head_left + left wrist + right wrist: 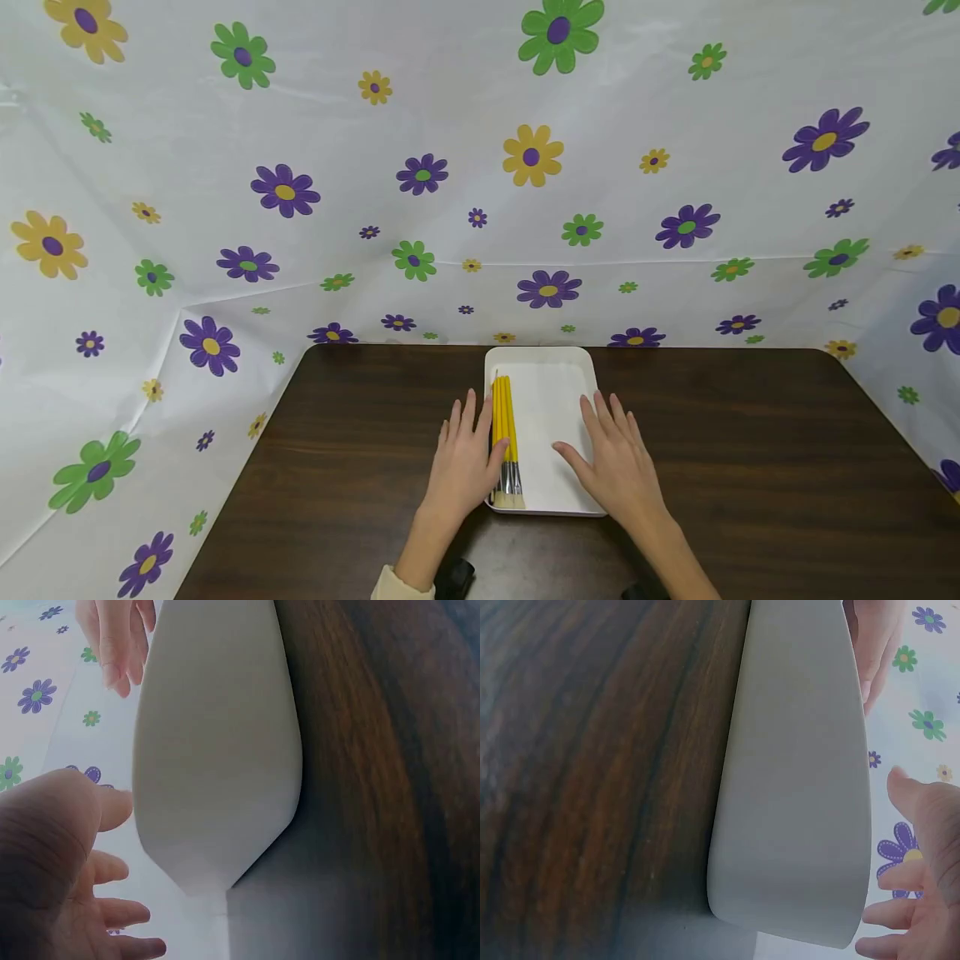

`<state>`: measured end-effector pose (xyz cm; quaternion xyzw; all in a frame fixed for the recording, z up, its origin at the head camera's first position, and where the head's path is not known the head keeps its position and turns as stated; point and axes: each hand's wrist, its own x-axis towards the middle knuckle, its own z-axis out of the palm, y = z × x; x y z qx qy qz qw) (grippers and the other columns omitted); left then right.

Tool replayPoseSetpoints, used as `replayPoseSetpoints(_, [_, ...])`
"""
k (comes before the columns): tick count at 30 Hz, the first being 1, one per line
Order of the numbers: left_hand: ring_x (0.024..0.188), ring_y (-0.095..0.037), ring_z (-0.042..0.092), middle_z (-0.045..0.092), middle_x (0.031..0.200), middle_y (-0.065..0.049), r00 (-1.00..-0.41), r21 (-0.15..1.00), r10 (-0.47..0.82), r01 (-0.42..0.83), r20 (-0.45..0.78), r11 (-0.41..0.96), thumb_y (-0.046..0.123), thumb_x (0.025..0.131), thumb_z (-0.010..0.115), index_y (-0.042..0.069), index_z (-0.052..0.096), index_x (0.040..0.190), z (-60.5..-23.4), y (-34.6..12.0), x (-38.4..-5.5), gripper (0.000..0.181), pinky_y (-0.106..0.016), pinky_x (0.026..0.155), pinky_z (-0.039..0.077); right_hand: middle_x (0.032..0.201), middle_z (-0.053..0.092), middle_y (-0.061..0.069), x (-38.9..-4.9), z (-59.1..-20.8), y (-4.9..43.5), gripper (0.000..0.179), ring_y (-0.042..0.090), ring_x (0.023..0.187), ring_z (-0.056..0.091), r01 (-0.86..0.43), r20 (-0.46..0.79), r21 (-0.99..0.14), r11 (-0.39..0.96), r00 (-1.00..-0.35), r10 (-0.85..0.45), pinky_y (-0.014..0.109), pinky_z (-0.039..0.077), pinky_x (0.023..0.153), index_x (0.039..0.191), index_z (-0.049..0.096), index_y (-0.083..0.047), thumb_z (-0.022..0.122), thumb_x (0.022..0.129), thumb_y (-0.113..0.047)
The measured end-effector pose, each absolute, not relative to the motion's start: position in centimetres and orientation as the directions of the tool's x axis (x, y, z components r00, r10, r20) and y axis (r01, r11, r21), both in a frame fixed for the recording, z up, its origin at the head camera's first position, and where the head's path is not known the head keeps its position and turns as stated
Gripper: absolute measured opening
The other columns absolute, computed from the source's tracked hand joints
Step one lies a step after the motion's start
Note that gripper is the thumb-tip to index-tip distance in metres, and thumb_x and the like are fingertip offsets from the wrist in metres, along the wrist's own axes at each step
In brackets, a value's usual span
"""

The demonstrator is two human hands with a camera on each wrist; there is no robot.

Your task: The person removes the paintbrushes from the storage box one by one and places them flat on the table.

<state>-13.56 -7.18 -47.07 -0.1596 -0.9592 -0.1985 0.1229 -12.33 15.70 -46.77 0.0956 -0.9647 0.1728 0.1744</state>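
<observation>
A white rectangular tray (551,433) lies on the dark wooden table. Along its left side sit several paintbrushes (501,417) with yellow handles, metal ferrules and pale bristles pointing toward me. My left hand (462,462) hovers over the tray's left edge, fingers extended, its thumb above the brushes. Over the right edge is my right hand (621,467), fingers spread and thumb pointing inward. Neither hand holds anything. Both wrist views show the tray's outer wall (217,750) close up, with the left hand (67,855) and right hand (922,862) beside its rim. Whether either touches it, I cannot tell.
Bare wooden tabletop (750,442) extends on both sides of the tray. A white sheet (450,125) printed with flowers hangs behind the table and around its sides. A black device (455,577) sits at the left wrist.
</observation>
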Motion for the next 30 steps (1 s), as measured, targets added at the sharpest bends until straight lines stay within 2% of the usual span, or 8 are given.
replayPoseSetpoints(8, [0.135, -0.049, 0.049, 0.044, 0.153, -0.031, -0.933, 0.488, 0.227, 0.342, 0.279, 0.803, 0.02, 0.1, 0.067, -0.002, 0.041, 0.155, -47.56, -7.03, -13.64, 0.065, -0.06, 0.097, 0.052, 0.148, 0.048, 0.033, -12.28, -46.95, 15.44, 0.078, 0.05, 0.139, 0.044, -0.259, 0.384, -0.326, 0.909, -0.915, -0.123, 0.061, 0.041, 0.11, 0.144, 0.054, 0.008, 0.078, 0.09, -0.043])
replayPoseSetpoints(18, [0.127, -0.042, 0.057, 0.048, 0.148, -0.027, -0.944, 0.557, 0.215, 0.321, 0.249, 0.766, 0.015, 0.1, 0.066, -0.004, 0.038, 0.157, -47.98, -6.9, -13.84, 0.066, -0.054, 0.094, 0.055, 0.133, 0.061, 0.034, -12.02, -46.94, 15.11, 0.059, 0.049, 0.123, 0.059, -0.315, 0.435, -0.39, 0.865, -0.891, -0.129, 0.06, 0.051, 0.098, 0.13, 0.063, 0.012, 0.082, 0.09, -0.028])
replayPoseSetpoints(23, [0.118, -0.038, 0.063, 0.052, 0.144, -0.027, -0.944, 0.593, 0.213, 0.324, 0.252, 0.737, 0.009, 0.101, 0.064, -0.005, 0.037, 0.156, -47.91, -6.86, -13.86, 0.063, -0.051, 0.088, 0.058, 0.123, 0.067, 0.031, -12.1, -47.19, 14.96, 0.049, 0.046, 0.111, 0.066, -0.373, 0.509, -0.393, 0.841, -0.849, -0.138, 0.057, 0.055, 0.091, 0.123, 0.066, 0.013, 0.084, 0.087, -0.016])
replayPoseSetpoints(30, [0.102, -0.039, 0.069, 0.055, 0.14, -0.029, -0.955, 0.639, 0.187, 0.294, 0.232, 0.711, 0.0, 0.099, 0.061, -0.006, 0.037, 0.156, -47.91, -6.91, -13.73, 0.062, -0.05, 0.077, 0.06, 0.117, 0.068, 0.029, -12.09, -47.52, 14.74, 0.045, 0.044, 0.107, 0.068, -0.441, 0.609, -0.387, 0.809, -0.782, -0.135, 0.054, 0.057, 0.087, 0.118, 0.068, 0.012, 0.087, 0.08, -0.001])
